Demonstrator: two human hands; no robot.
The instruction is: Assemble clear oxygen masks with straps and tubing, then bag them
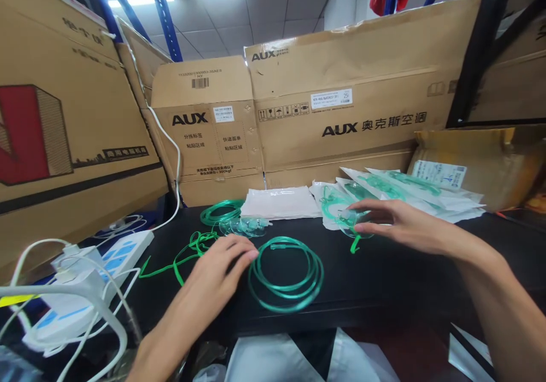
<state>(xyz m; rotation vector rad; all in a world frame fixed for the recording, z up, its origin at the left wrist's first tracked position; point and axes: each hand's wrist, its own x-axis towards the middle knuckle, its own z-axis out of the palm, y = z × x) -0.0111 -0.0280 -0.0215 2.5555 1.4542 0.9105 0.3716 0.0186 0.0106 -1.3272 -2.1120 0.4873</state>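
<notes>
One coil of green tubing (285,274) lies flat just right of the open left hand (217,274); a mask (352,220) is touched by the right hand (396,225), fingers spread leftward.

The right hand (396,223) covers part of the clear mask (352,220), so its grip cannot be told. The power strip (85,291) is cut off at the left edge, and the small box labels (331,99) are unreadable.

Green tubing coil (285,274) on black table (384,279) (brown cartons (341,115) behind)
</notes>
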